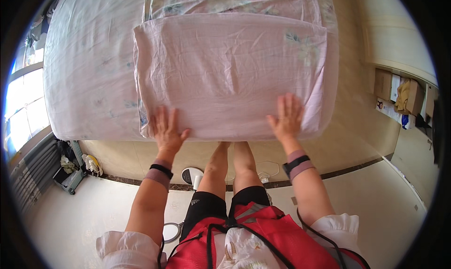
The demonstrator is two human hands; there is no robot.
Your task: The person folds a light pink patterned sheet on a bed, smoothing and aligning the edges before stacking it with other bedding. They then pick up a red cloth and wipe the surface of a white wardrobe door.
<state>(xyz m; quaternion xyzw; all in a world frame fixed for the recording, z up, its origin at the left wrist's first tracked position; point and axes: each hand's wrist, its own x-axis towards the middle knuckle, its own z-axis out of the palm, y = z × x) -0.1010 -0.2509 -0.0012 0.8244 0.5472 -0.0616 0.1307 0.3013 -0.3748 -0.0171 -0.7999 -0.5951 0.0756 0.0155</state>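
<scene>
A pink cloth with pale flower prints (202, 57) lies folded into a wide rectangle at the near edge of the bed. My left hand (167, 130) rests flat near its lower left corner, fingers spread. Toward the lower right corner, my right hand (287, 116) is spread over the cloth, slightly blurred; whether it presses down I cannot tell. Soft creases run across the middle of the folded cloth. Beneath it and to the left stretches the matching pale flowered bed sheet (89, 71).
At the right, a shelf holds cardboard boxes (383, 83) and papers. A window (27, 97) is on the left, above a grey radiator (35, 168). An open grey case (70, 179) stands on the floor. Near my legs are a round white-rimmed object (191, 175) and a white cable (268, 170).
</scene>
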